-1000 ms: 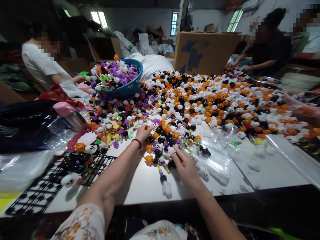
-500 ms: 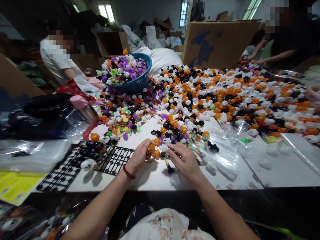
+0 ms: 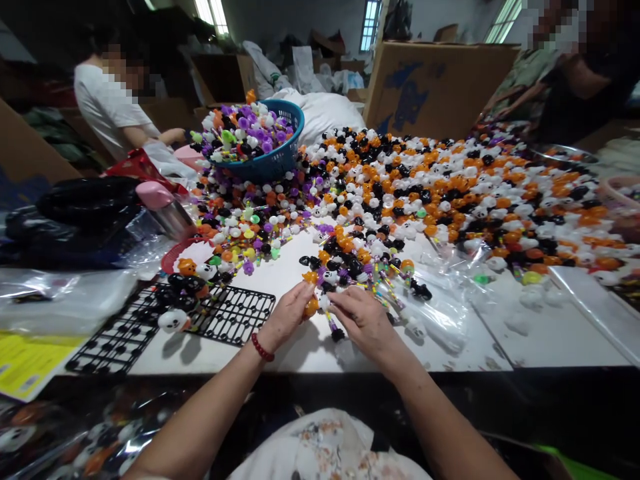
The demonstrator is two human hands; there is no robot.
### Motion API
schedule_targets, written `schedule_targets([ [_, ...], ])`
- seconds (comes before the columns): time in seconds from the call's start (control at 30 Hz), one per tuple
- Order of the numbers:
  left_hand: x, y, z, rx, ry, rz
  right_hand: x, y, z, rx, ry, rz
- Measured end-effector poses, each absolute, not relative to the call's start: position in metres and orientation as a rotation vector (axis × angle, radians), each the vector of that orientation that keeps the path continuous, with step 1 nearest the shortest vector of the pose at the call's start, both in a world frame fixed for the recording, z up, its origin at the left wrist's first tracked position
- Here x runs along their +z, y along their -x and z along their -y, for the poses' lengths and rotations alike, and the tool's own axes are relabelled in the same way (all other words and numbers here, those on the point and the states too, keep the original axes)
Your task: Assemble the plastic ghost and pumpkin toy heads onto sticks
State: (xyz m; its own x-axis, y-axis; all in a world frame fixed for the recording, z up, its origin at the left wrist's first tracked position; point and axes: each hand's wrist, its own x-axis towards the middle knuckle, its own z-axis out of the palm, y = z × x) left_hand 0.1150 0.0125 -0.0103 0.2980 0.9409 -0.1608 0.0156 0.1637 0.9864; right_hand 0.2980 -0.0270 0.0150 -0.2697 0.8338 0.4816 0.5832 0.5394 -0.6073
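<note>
My left hand (image 3: 290,312), with a red bead bracelet (image 3: 262,348) at the wrist, is closed on small orange pumpkin pieces (image 3: 311,305). My right hand (image 3: 364,323) pinches close beside it, its fingertips at a small white piece (image 3: 325,301); whether that piece is in its grip is partly hidden. Just below the fingertips, a striped stick with a black top (image 3: 336,331) lies on the white table. A loose cluster of orange, black, white and purple figures (image 3: 350,257) lies just beyond both hands.
A large heap of Halloween figures (image 3: 425,180) covers the table's far side. A blue basket (image 3: 280,157) full of them stands back left. Nearer are a black plastic grid (image 3: 235,313), a pink-lidded bottle (image 3: 167,210) and clear bags (image 3: 440,313). Two people work at the far sides.
My hands have drawn slightly closer together over the pumpkin and white pieces. The view has shifted a little. The person at far right has raised an arm.
</note>
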Motion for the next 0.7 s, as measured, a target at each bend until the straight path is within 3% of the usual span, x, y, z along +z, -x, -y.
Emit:
schedule_targets([
  [0.33,-0.013,-0.13,0.003,0.913,-1.237,-1.163,0.006,-0.281,0.036,0.523,1.123,1.914],
  [0.5,-0.017,-0.12,-0.033,0.86,-1.428,-1.212,-0.004,-0.294,0.018,0.605,1.142,1.873],
  [0.7,-0.031,-0.102,-0.124,0.699,-2.024,-1.581,0.003,-0.346,-0.02,-0.011,1.437,1.691],
])
